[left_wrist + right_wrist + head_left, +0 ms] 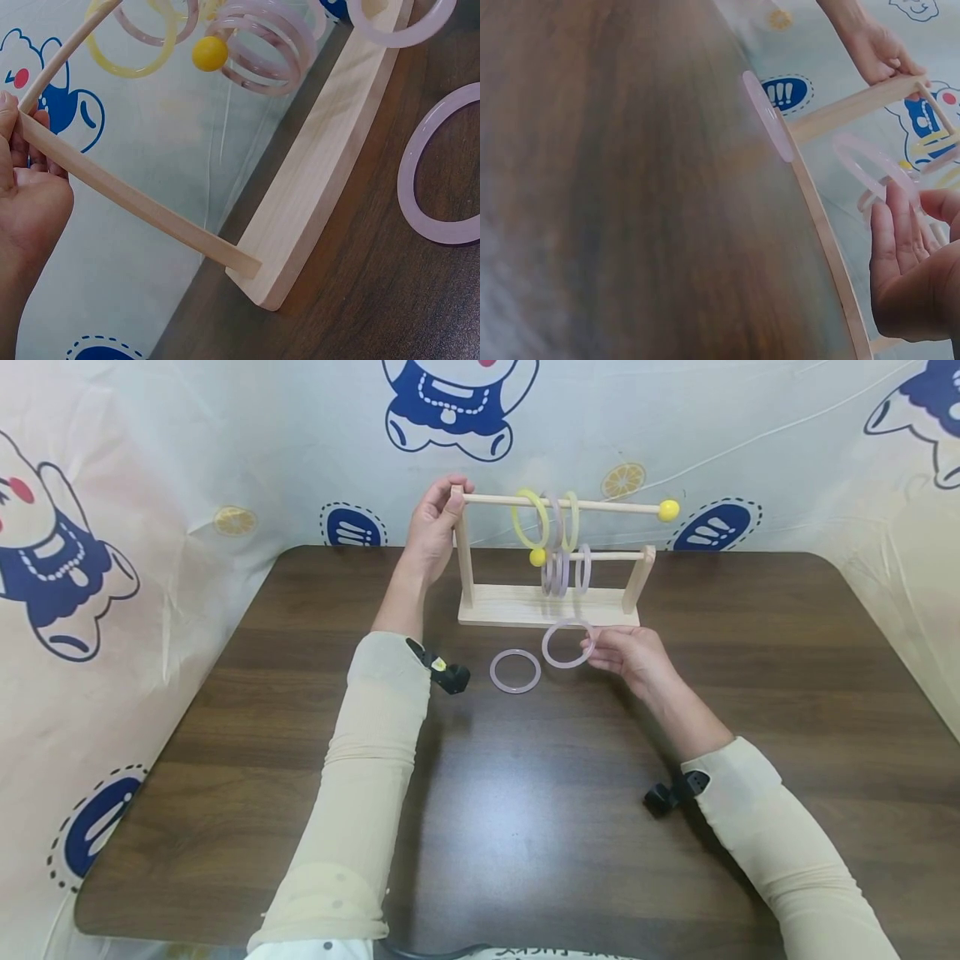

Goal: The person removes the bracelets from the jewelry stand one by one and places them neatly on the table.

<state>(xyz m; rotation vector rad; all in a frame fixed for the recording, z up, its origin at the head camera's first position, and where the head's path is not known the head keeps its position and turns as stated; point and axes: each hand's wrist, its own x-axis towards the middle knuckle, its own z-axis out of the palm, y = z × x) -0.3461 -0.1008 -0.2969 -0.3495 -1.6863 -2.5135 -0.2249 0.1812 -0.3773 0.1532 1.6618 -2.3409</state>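
A wooden ring rack point(547, 606) stands at the far side of the table, with two horizontal bars ending in yellow balls. My left hand point(432, 531) grips the top of its tall left post, thumb in front. Yellow rings point(531, 522) and a pale purple one hang on the upper bar; several purple rings point(555, 572) hang on the lower bar. Between thumb and fingers, my right hand point(626, 656) pinches a pale purple ring point(553, 657) by its right edge, in front of the rack's base. Another purple ring point(515, 672) lies flat on the table to its left.
The dark wooden table point(525, 802) reaches back to a printed cloth backdrop point(285, 468). The upper bar's yellow ball point(668, 511) sticks out to the right, beyond the short right post point(639, 578).
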